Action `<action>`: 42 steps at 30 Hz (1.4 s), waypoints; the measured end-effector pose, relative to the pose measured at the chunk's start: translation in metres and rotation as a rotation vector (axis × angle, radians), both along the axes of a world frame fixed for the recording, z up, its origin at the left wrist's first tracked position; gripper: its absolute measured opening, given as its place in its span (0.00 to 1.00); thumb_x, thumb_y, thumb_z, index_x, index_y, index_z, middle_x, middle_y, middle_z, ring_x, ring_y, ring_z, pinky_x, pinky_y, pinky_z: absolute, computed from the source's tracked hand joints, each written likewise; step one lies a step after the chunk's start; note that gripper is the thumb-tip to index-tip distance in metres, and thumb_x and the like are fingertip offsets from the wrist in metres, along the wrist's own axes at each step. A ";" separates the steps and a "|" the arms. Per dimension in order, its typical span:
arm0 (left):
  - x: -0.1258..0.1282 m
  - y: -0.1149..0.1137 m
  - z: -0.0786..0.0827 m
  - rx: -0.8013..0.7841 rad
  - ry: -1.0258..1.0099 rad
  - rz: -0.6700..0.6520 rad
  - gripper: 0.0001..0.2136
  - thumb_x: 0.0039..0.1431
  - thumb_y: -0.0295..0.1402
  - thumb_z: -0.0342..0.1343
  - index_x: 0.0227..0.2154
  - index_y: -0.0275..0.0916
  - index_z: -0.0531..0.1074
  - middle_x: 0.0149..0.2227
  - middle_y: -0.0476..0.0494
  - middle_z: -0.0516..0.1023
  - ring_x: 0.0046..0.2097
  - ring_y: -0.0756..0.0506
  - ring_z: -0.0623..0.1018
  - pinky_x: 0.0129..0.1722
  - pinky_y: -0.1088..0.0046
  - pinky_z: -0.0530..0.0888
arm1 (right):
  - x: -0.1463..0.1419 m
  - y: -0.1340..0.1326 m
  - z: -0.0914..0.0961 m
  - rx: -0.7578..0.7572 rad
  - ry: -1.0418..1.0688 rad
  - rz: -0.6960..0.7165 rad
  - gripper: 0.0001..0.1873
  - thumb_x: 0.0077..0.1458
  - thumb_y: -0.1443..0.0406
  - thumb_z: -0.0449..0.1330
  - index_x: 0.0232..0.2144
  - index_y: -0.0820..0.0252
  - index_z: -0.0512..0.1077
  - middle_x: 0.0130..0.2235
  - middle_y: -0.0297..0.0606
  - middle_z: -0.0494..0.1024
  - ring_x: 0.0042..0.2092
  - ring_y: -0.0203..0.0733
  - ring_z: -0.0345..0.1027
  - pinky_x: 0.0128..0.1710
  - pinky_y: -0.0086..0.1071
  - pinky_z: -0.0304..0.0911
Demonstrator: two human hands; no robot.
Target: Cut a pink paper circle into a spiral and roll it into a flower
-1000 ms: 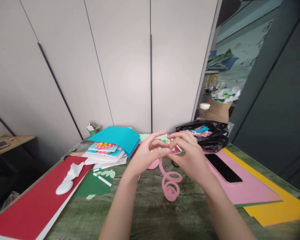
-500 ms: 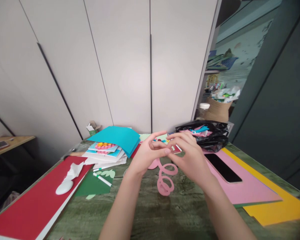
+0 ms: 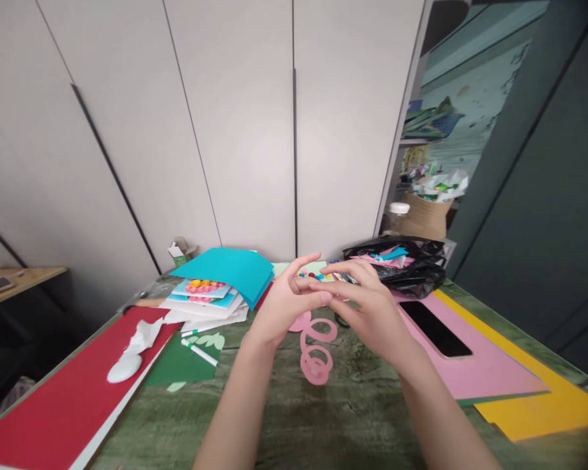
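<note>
my left hand (image 3: 279, 307) and right hand (image 3: 370, 316) meet above the middle of the green table (image 3: 294, 418), fingertips touching. between them i pinch the top end of a pink paper spiral (image 3: 316, 356); my other fingers are loosely spread, the left index raised. the spiral hangs down from the pinch in curls, its lowest coil close over the tabletop, and i cannot tell whether it touches. behind my left hand lies a stack of teal paper (image 3: 232, 269) on white cards. a green-capped marker (image 3: 199, 352) lies near a red sheet (image 3: 53, 405). to my right a dark phone (image 3: 434, 326) rests on a pink sheet (image 3: 475, 372), which lies on a yellow sheet (image 3: 549, 405). a black plastic bag (image 3: 414, 271) sits beyond my right hand.
</note>
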State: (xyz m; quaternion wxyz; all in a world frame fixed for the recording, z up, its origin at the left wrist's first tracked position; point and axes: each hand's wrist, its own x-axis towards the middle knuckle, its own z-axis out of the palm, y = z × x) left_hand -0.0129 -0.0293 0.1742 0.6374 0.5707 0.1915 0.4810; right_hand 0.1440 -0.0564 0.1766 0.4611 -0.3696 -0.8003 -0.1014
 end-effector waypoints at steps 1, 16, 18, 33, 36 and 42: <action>0.000 -0.001 0.001 0.005 0.006 0.001 0.31 0.45 0.24 0.63 0.53 0.41 0.62 0.33 0.46 0.79 0.35 0.49 0.76 0.39 0.72 0.71 | 0.000 0.001 0.000 0.015 0.021 -0.008 0.12 0.54 0.67 0.58 0.39 0.48 0.76 0.43 0.38 0.74 0.45 0.45 0.64 0.46 0.43 0.58; -0.001 0.003 0.000 0.077 0.109 0.032 0.24 0.52 0.33 0.59 0.52 0.40 0.62 0.39 0.42 0.77 0.43 0.46 0.74 0.42 0.71 0.69 | -0.004 0.005 0.000 0.011 0.159 -0.047 0.11 0.45 0.68 0.65 0.19 0.57 0.65 0.39 0.37 0.75 0.42 0.46 0.64 0.42 0.43 0.58; -0.001 0.003 -0.001 0.064 0.105 -0.032 0.26 0.50 0.30 0.61 0.52 0.40 0.62 0.38 0.43 0.76 0.44 0.46 0.74 0.43 0.71 0.68 | -0.005 0.005 0.000 0.003 0.164 -0.047 0.12 0.45 0.70 0.63 0.18 0.57 0.64 0.39 0.37 0.75 0.42 0.46 0.63 0.42 0.43 0.58; 0.005 0.011 -0.006 -0.046 -0.098 -0.093 0.25 0.44 0.23 0.63 0.48 0.39 0.68 0.30 0.48 0.77 0.35 0.50 0.76 0.39 0.74 0.70 | -0.006 0.004 0.000 0.031 0.137 -0.083 0.02 0.48 0.67 0.63 0.27 0.55 0.71 0.39 0.36 0.75 0.43 0.45 0.64 0.45 0.42 0.56; 0.003 0.014 -0.007 -0.062 -0.111 -0.059 0.25 0.43 0.24 0.64 0.48 0.39 0.68 0.31 0.47 0.78 0.35 0.49 0.76 0.39 0.73 0.70 | -0.006 0.002 0.001 0.033 0.111 -0.076 0.06 0.51 0.67 0.61 0.34 0.53 0.74 0.39 0.36 0.75 0.43 0.45 0.64 0.45 0.42 0.57; -0.003 0.015 -0.004 -0.010 0.016 0.012 0.27 0.42 0.25 0.64 0.48 0.39 0.68 0.26 0.52 0.75 0.28 0.53 0.73 0.30 0.77 0.67 | -0.006 0.003 -0.002 -0.063 0.004 -0.001 0.15 0.57 0.68 0.55 0.45 0.46 0.72 0.44 0.37 0.74 0.46 0.44 0.63 0.44 0.41 0.62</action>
